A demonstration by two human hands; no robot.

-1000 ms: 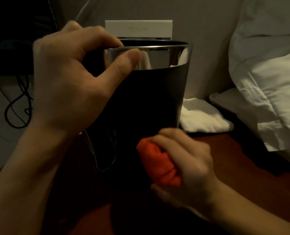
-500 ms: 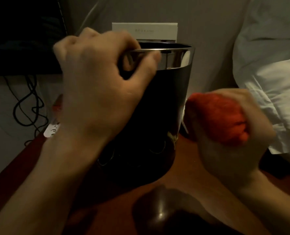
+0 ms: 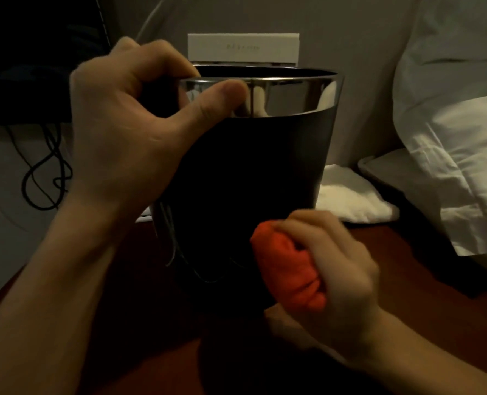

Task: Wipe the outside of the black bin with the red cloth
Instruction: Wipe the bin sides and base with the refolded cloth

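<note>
The black bin (image 3: 253, 178) with a shiny silver rim stands upright on a reddish wooden surface, filling the middle of the head view. My left hand (image 3: 128, 132) grips its rim at the near left, thumb across the silver band, fingers hooked inside. My right hand (image 3: 330, 275) holds the bunched red cloth (image 3: 287, 275) against the bin's lower right wall. The bin's base is lost in shadow.
A white box (image 3: 242, 48) stands behind the bin against the wall. A folded white towel (image 3: 350, 195) lies to its right. White bedding (image 3: 459, 138) fills the right side. Black cables (image 3: 45, 172) hang at the left. The wooden surface (image 3: 424, 280) extends to the right front.
My right hand with the red cloth has come back down from beside the bin's upper right to its lower right wall. My left hand keeps its grip on the rim.
</note>
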